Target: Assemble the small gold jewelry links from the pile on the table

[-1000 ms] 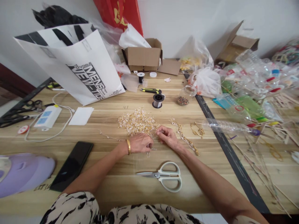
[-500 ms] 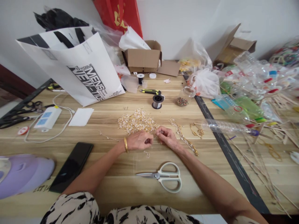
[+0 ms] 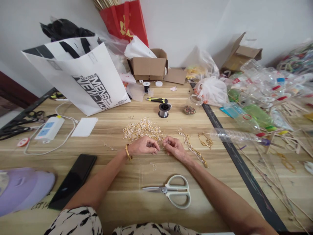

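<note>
My left hand [image 3: 144, 145], with a gold bangle [image 3: 128, 152] at its wrist, is at the near edge of a pile of gold and clear beaded pieces [image 3: 143, 128]. Its thumb and fingertips are pinched, and what lies between them is too small to make out. Facing it with a small gap, my right hand [image 3: 174, 147] is also closed in a pinch on something too tiny to name. A gold beaded chain [image 3: 193, 148] lies just right of that hand. Below the hands rests a short beaded strand [image 3: 153, 166], then white-handled scissors [image 3: 171, 191].
Behind the pile stand a wire spool [image 3: 163, 111], a utility knife [image 3: 156, 100] and a jar of beads [image 3: 192, 105]. A black phone [image 3: 73, 181] and a power strip [image 3: 50, 129] lie left. Plastic bottles [image 3: 259, 114] and thin sticks crowd the right. A white bag [image 3: 83, 78] stands back left.
My left hand's fingers have uncurled somewhat, reaching toward the right hand. My right hand has hardly moved. The view has tilted slightly up, so the background sits lower.
</note>
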`<state>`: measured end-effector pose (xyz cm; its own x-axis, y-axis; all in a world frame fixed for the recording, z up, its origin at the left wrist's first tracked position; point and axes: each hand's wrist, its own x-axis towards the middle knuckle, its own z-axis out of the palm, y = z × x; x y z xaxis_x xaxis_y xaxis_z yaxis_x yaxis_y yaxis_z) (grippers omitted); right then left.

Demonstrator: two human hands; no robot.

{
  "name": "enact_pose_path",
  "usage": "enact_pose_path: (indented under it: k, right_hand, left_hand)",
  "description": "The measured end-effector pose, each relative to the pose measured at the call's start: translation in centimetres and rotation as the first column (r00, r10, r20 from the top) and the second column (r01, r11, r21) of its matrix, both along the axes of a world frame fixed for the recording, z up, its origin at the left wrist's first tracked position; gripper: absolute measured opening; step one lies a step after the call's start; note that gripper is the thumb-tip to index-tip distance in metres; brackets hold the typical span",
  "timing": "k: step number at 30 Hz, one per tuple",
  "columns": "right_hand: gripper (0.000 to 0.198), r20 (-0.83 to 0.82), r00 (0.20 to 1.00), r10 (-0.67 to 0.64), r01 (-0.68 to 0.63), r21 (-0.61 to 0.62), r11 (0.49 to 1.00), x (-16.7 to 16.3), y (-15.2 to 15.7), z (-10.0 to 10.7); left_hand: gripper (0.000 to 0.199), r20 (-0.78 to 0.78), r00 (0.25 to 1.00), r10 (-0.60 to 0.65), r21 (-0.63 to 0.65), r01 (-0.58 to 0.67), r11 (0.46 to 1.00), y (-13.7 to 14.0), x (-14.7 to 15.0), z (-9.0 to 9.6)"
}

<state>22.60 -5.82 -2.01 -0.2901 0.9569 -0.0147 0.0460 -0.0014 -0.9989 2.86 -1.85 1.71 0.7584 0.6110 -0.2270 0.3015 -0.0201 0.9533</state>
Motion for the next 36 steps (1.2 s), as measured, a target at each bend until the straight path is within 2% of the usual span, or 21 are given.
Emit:
enact_pose_path:
  k: [4,10,20,26,36]
  right_hand:
    - [0.028,-0.012,1.000,0.010,-0.010,0.002,1.000,0.03,0.06,-0.20]
    - [0.028,-0.020,1.000,0.011,-0.011,-0.006,1.000,0.02,0.09,-0.25]
    - [0.025,-0.018,1.000,0.016,-0.016,-0.002,1.000,-0.01,0.04,-0.17]
    - [0.026,-0.013,1.000,0.011,-0.011,-0.002,1.000,-0.05,0.04,-0.05]
    - [0.028,-0.032,0.999,0.026,-0.026,0.000,1.000,-0.04,0.06,-0.13]
  left_hand:
    - [0.021,0.108,0.994,0.026,-0.154,-0.009,0.988,0.24,-0.21,-0.28]
    - [0.026,0.152,0.987,0.060,-0.235,-0.023,0.972,0.23,-0.16,-0.50]
    - [0.025,0.134,0.983,0.129,-0.210,-0.099,0.973,0.00,-0.02,-1.02]
    - [0.019,0.207,0.971,0.123,-0.068,-0.111,0.991,0.13,0.16,-0.88]
    - [0.028,0.210,0.968,0.136,-0.240,-0.084,0.967,-0.68,0.48,-0.09]
